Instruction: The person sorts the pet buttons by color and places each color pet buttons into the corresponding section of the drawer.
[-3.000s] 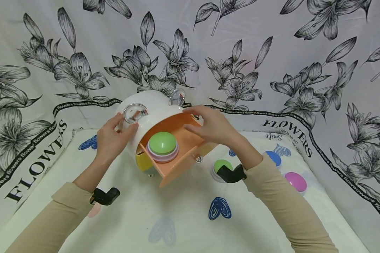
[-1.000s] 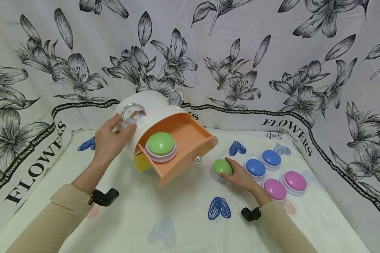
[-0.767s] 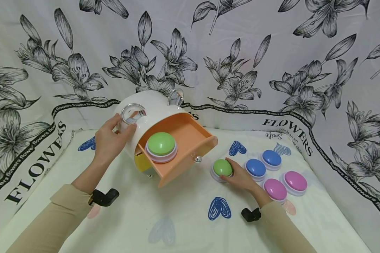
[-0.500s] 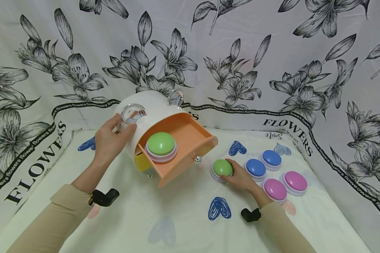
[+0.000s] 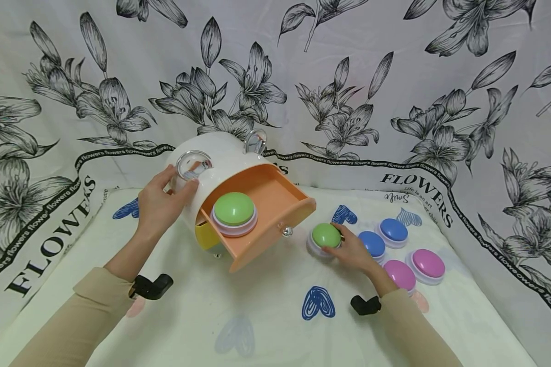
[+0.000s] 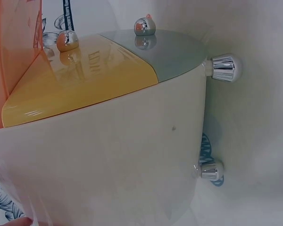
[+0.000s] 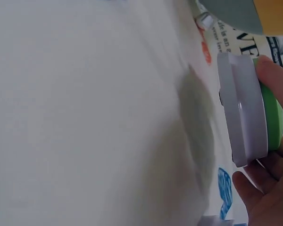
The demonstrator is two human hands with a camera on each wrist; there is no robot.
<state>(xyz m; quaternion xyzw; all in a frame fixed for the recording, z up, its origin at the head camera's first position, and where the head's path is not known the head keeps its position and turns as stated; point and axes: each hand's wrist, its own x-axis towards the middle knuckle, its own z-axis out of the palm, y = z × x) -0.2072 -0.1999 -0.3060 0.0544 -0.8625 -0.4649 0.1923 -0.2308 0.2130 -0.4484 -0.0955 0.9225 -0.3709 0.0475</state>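
My left hand (image 5: 161, 201) grips the side of a white rounded toy drawer cabinet (image 5: 220, 148), thumb beside its chrome ring. The cabinet's orange drawer (image 5: 268, 196) is pulled out, with a green-domed push button (image 5: 234, 210) at its left end. To the right, my right hand (image 5: 354, 251) holds another green push button (image 5: 326, 235) between thumb and fingers. The right wrist view has this button (image 7: 247, 110) raised off the cloth, its shadow beneath. In the left wrist view, the cabinet's yellow drawer (image 6: 80, 84) and grey drawer (image 6: 165, 52) are closed.
Two blue push buttons (image 5: 394, 229) and two pink ones (image 5: 429, 263) sit on the white cloth (image 5: 275, 326), close beside my right hand. Behind the cabinet hangs a flower-printed curtain (image 5: 275, 30). Chrome feet (image 6: 225, 67) stick out from the cabinet's underside.
My right hand has gone from the drawer to the green button on the cloth, closed on it and lifted it slightly. My left hand and the cabinet stay nearly still.
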